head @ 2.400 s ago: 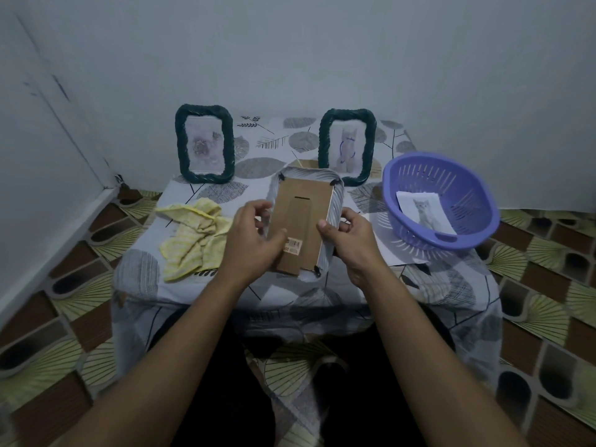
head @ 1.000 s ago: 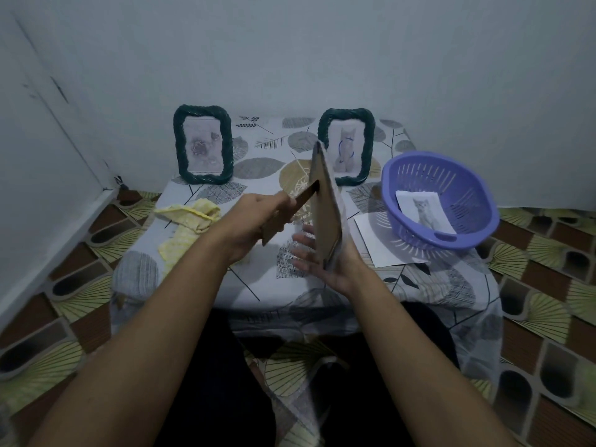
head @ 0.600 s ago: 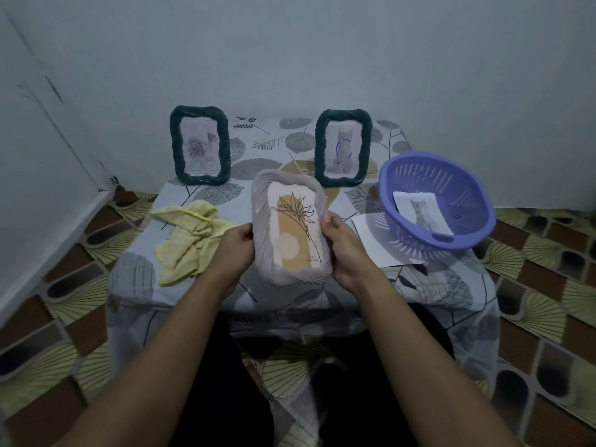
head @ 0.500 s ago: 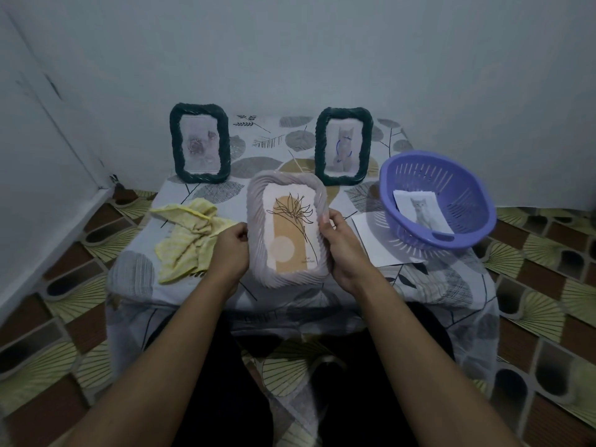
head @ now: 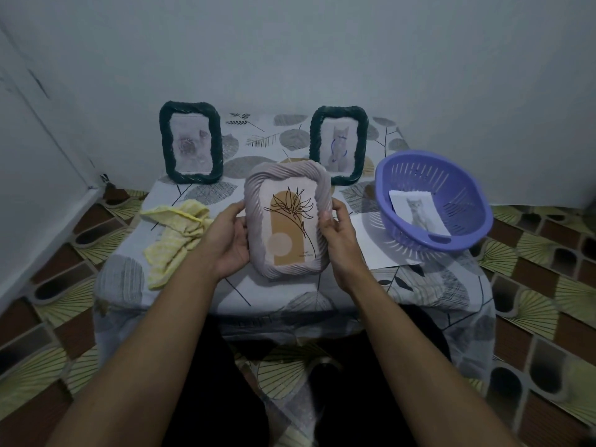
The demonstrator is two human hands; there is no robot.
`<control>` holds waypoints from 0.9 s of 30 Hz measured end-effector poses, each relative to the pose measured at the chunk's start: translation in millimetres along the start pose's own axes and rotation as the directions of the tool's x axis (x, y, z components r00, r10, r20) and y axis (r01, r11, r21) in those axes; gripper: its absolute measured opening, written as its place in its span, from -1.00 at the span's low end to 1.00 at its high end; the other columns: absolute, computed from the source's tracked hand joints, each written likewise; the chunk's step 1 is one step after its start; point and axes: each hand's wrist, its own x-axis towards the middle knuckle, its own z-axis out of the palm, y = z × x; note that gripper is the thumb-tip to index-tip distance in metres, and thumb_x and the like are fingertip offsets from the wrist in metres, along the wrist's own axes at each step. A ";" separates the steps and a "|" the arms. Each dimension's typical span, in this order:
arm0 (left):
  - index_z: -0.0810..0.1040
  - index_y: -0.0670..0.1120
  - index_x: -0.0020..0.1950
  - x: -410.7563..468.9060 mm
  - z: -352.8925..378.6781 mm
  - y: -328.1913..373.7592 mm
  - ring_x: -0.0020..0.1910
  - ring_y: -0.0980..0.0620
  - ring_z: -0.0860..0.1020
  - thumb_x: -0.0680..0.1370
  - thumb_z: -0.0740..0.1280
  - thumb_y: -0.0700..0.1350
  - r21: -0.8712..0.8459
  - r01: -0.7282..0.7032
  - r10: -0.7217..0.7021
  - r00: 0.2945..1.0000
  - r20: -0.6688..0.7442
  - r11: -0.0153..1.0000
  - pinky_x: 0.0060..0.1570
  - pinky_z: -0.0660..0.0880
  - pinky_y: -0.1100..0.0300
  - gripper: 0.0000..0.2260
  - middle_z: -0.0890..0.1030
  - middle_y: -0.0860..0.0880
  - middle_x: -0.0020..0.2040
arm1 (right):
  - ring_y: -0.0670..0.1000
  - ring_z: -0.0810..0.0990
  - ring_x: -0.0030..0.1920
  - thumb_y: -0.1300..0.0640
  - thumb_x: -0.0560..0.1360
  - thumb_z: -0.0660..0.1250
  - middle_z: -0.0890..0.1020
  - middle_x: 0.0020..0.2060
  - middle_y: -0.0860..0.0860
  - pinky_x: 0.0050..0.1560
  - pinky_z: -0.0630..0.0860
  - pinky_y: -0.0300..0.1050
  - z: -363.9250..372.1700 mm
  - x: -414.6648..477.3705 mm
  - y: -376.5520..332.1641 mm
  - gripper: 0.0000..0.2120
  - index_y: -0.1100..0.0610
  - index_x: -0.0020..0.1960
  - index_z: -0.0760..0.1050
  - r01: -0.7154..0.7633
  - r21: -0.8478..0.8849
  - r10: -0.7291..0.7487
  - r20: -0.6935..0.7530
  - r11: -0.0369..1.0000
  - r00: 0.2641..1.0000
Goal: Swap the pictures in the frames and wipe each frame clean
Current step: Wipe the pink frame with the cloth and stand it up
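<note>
In the middle of the view, two hands hold a pale frame (head: 254,204) just above the table (head: 277,288), with its front facing the camera. The left hand (head: 227,241) grips the left side of the pale frame and the right hand (head: 338,243) grips its right side. On each hand the thumb lies on the front edge and the fingers curl round behind. Inside the pale frame is a plant picture (head: 290,227), with black leaves drawn over a brown arch and a pale circle. At the back of the table, two dark green frames stand up near the wall. The left green frame (head: 167,156) is in the upper left and holds a faint picture that is too blurry to make out. The right green frame (head: 362,146) is just right of the middle and holds a cat. The top of the pale frame covers its lower left corner in this view. A yellow cloth (head: 174,233) lies crumpled on the table at the left, near the left hand. On the right sits a purple basket (head: 458,188) with a cat picture (head: 419,212) lying inside it. A white paper (head: 374,245) lies flat on the table, partly under the basket and just beside the right hand.
</note>
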 end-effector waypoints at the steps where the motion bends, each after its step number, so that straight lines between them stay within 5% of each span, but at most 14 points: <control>1: 0.67 -0.25 0.10 2.7 1.5 2.2 0.02 -0.14 0.67 0.66 0.14 0.08 0.013 -0.008 0.008 1.000 -0.002 1.000 0.15 0.54 -0.02 -0.54 0.70 -0.19 0.02 | -0.07 0.67 -0.06 0.17 0.69 0.09 0.66 -0.01 0.07 0.00 0.63 -0.15 -0.6 2.9 0.7 -0.82 0.11 0.27 0.34 0.006 0.005 -0.006 -0.002 1.000 1.000; 4: 0.58 -0.27 0.26 11.5 3.8 9.7 0.18 -0.20 0.61 0.67 0.08 0.11 0.027 -0.036 0.036 0.999 0.000 0.999 0.26 0.49 -0.08 -0.49 0.65 -0.24 0.17 | -0.10 0.68 -0.05 0.21 0.68 0.12 0.67 -0.02 0.05 -0.04 0.60 -0.20 -2.6 11.2 0.4 -0.80 0.15 0.30 0.35 0.024 -0.009 -0.024 -0.007 1.000 1.000; 7: 0.61 -0.21 0.15 23.4 2.4 18.4 -0.09 -0.06 0.69 0.68 0.00 0.13 0.067 -0.089 0.089 0.996 0.003 0.994 0.09 0.51 -0.03 -0.48 0.71 -0.14 -0.07 | -0.17 0.66 -0.02 0.21 0.68 0.14 0.65 -0.01 0.03 -0.04 0.56 -0.28 -2.2 23.5 1.6 -0.77 0.20 0.32 0.36 0.023 -0.074 -0.024 -0.011 0.997 1.000; 11: 0.60 -0.13 0.17 44.2 3.1 32.9 0.01 -0.03 0.63 0.68 0.00 0.12 0.110 -0.199 0.207 0.976 -0.069 0.974 0.18 0.52 -0.04 -0.53 0.67 -0.11 0.01 | -0.03 0.55 0.26 0.06 0.67 0.20 0.59 0.25 0.05 0.25 0.50 -0.08 1.1 51.4 7.5 -0.62 0.08 0.46 0.36 0.029 -0.229 -0.038 -0.037 0.973 0.999; 14: 0.62 -0.10 0.08 68.1 3.1 46.0 -0.06 0.04 0.66 0.69 0.06 -0.03 0.076 -0.279 0.288 0.944 -0.158 0.957 -0.05 0.59 0.10 -0.66 0.70 -0.06 -0.04 | -0.01 0.48 0.34 0.13 0.65 0.23 0.52 0.37 -0.04 0.39 0.42 0.02 6.4 77.5 8.6 -0.52 -0.04 0.55 0.27 -0.002 -0.259 -0.002 -0.015 0.966 1.000; 19: 0.57 -0.20 0.29 118.5 -2.6 68.9 0.15 -0.11 0.63 0.68 0.08 -0.06 0.098 -0.311 0.326 0.919 -0.220 0.945 0.11 0.60 -0.04 -0.63 0.65 -0.19 0.17 | -0.04 0.53 0.31 0.28 0.57 0.27 0.54 0.35 -0.01 0.40 0.43 0.08 15.0 127.7 8.4 -0.29 -0.09 0.60 0.10 -0.061 -0.242 0.064 0.006 0.968 0.998; 27: 0.63 -0.14 0.23 203.8 -24.8 98.9 0.22 -0.17 0.60 0.63 0.15 0.03 0.134 -0.266 0.292 0.925 -0.243 0.954 0.24 0.51 -0.19 -0.62 0.64 -0.20 0.19 | 0.04 0.52 0.33 0.25 0.51 0.28 0.50 0.38 0.06 0.37 0.46 0.12 23.0 198.3 21.5 -0.26 -0.02 0.61 0.08 -0.106 -0.243 0.102 -0.029 0.964 0.994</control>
